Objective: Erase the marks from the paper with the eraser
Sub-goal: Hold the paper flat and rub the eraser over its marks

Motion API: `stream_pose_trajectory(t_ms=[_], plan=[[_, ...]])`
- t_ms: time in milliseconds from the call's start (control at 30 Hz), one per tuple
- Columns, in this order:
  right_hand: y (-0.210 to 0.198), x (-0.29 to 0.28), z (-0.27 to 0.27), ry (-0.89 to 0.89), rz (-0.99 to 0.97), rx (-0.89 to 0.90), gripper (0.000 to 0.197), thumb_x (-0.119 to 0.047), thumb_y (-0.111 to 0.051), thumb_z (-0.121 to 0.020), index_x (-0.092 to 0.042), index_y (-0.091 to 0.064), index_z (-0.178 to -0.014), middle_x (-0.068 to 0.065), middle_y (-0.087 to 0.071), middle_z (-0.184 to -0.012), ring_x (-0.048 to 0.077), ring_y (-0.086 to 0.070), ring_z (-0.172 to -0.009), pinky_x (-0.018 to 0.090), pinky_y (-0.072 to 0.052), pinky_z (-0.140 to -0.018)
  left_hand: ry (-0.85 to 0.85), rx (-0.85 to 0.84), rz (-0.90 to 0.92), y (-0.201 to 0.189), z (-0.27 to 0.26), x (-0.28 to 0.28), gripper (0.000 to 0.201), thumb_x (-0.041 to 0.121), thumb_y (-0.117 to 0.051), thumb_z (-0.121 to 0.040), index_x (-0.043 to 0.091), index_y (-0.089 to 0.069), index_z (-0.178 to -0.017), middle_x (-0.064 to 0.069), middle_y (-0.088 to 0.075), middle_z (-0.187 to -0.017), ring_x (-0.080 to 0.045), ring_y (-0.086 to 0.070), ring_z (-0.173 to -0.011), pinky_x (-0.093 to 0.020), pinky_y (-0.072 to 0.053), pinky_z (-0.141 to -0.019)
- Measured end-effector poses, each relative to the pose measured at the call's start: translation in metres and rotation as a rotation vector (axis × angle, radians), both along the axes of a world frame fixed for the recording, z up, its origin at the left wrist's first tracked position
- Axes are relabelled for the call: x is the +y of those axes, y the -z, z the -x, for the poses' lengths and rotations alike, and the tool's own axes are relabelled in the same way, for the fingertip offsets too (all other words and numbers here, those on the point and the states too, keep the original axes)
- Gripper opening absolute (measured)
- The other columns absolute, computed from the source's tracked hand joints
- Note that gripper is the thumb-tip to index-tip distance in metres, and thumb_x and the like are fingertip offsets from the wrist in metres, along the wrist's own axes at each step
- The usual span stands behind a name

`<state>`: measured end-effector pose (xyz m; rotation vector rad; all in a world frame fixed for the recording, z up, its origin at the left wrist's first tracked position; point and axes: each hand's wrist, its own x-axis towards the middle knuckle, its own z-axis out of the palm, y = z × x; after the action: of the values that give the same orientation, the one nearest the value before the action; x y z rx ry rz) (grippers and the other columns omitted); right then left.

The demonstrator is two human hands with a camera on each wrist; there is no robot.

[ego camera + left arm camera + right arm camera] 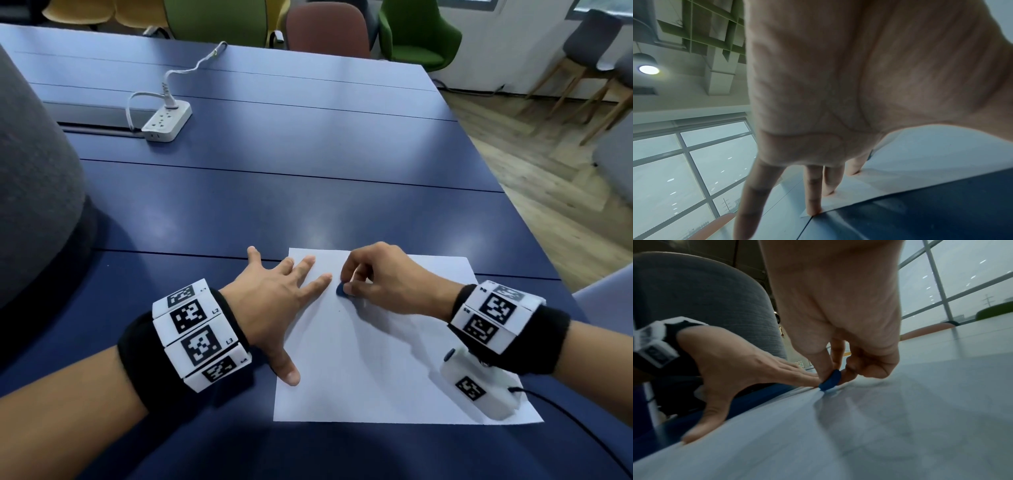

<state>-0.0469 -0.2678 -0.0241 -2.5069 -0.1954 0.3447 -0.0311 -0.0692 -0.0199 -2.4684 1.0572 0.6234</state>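
Note:
A white sheet of paper (383, 359) lies on the blue table near its front edge. My left hand (274, 301) lies flat with spread fingers on the paper's left side, its thumb on the left edge. My right hand (373, 277) pinches a small blue eraser (341, 290) between thumb and fingers, its lower end touching the paper close to my left forefinger. The right wrist view shows the eraser (830, 380) pressed on the paper (879, 426) beside my left hand (735, 366). In the left wrist view the fingertips (813, 211) press the paper (920, 154) at its corner. A tiny dark speck shows below the eraser.
A white power strip (167, 123) with a plugged cable lies at the back left of the blue table (274, 192). A grey padded chair back (30, 178) stands at the left. Coloured chairs line the far side, and the table's right edge drops to a wooden floor.

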Motion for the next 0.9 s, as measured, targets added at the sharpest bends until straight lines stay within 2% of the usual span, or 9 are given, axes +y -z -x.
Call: stream_pose_trajectory(t_ms=[67, 133, 300, 367, 467, 533, 633, 800, 900], plan=[[-0.002, 0.005, 0.011, -0.104, -0.001, 0.071, 0.002, -0.019, -0.07, -0.081, -0.018, -0.07, -0.082, 0.0, -0.065, -0.068, 0.005, -0.047, -0.05, 0.011, -0.037, -0.051, -0.001, 0.001, 0.007, 0.0, 0.0, 0.0, 0.147, 0.083, -0.069, -0.049, 0.027, 0.02, -0.151, -0.007, 0.015, -0.161, -0.024, -0.004, -0.148, -0.07, -0.01, -0.107], [-0.005, 0.01, 0.011, -0.165, 0.049, 0.091, 0.003, -0.019, -0.07, -0.08, -0.02, -0.071, -0.083, -0.006, -0.062, -0.067, 0.004, -0.048, -0.052, 0.01, -0.037, -0.052, -0.006, 0.004, 0.022, -0.001, 0.001, 0.001, 0.148, 0.083, -0.07, -0.048, 0.025, 0.019, -0.152, -0.006, 0.014, -0.162, -0.023, -0.004, -0.149, -0.07, -0.009, -0.109], [-0.001, 0.015, -0.014, 0.013, -0.003, -0.032, 0.007, -0.018, -0.069, -0.082, -0.012, -0.07, -0.087, 0.0, -0.068, -0.067, -0.003, -0.051, -0.044, 0.005, -0.036, -0.049, -0.008, -0.011, 0.039, -0.004, 0.002, 0.003, 0.15, 0.084, -0.068, -0.05, 0.014, 0.016, -0.153, -0.002, 0.011, -0.162, -0.018, -0.004, -0.148, -0.068, -0.009, -0.111], [0.001, 0.017, -0.008, -0.022, -0.02, -0.017, 0.005, -0.016, -0.069, -0.082, -0.014, -0.071, -0.085, 0.002, -0.069, -0.067, -0.001, -0.049, -0.044, 0.005, -0.036, -0.048, -0.012, -0.008, 0.037, -0.004, 0.002, 0.003, 0.149, 0.084, -0.068, -0.05, 0.013, 0.014, -0.153, -0.002, 0.012, -0.162, -0.018, -0.004, -0.149, -0.067, -0.008, -0.112], [-0.004, 0.017, 0.0, -0.139, 0.032, 0.062, 0.005, -0.018, -0.07, -0.08, -0.019, -0.072, -0.084, -0.003, -0.065, -0.068, 0.002, -0.049, -0.05, 0.007, -0.037, -0.05, -0.014, 0.0, 0.039, -0.002, 0.001, 0.003, 0.148, 0.083, -0.069, -0.049, 0.017, 0.014, -0.153, -0.003, 0.012, -0.162, -0.02, -0.004, -0.149, -0.067, -0.008, -0.112], [-0.005, 0.011, -0.006, -0.106, 0.068, 0.05, 0.005, -0.02, -0.071, -0.081, -0.02, -0.072, -0.086, -0.004, -0.066, -0.072, 0.001, -0.051, -0.053, 0.005, -0.036, -0.049, -0.002, -0.006, 0.046, -0.001, 0.0, 0.003, 0.147, 0.083, -0.069, -0.048, 0.023, 0.015, -0.152, -0.005, 0.011, -0.162, -0.021, -0.006, -0.148, -0.068, -0.009, -0.111], [-0.003, 0.003, -0.007, -0.004, 0.031, -0.018, 0.004, -0.02, -0.07, -0.082, -0.017, -0.069, -0.084, -0.001, -0.067, -0.072, -0.003, -0.051, -0.048, 0.005, -0.036, -0.048, 0.009, -0.014, 0.049, 0.002, -0.001, 0.004, 0.145, 0.084, -0.068, -0.048, 0.028, 0.017, -0.151, -0.007, 0.011, -0.162, -0.022, -0.007, -0.148, -0.069, -0.01, -0.11], [-0.004, 0.008, 0.031, -0.18, 0.008, 0.102, 0.004, -0.018, -0.069, -0.08, -0.022, -0.07, -0.081, -0.007, -0.061, -0.064, 0.005, -0.048, -0.052, 0.011, -0.036, -0.053, 0.011, 0.007, 0.043, 0.005, -0.001, 0.002, 0.141, 0.083, -0.07, -0.048, 0.041, 0.021, -0.148, -0.009, 0.014, -0.161, -0.025, 0.001, -0.149, -0.071, -0.009, -0.108], [-0.004, 0.001, 0.023, -0.089, 0.025, 0.027, 0.004, -0.02, -0.069, -0.081, -0.02, -0.07, -0.085, -0.005, -0.064, -0.07, 0.004, -0.049, -0.054, 0.011, -0.037, -0.054, 0.018, 0.0, 0.038, 0.005, -0.001, 0.002, 0.139, 0.083, -0.069, -0.049, 0.043, 0.022, -0.147, -0.01, 0.014, -0.161, -0.026, 0.001, -0.149, -0.071, -0.01, -0.108]])
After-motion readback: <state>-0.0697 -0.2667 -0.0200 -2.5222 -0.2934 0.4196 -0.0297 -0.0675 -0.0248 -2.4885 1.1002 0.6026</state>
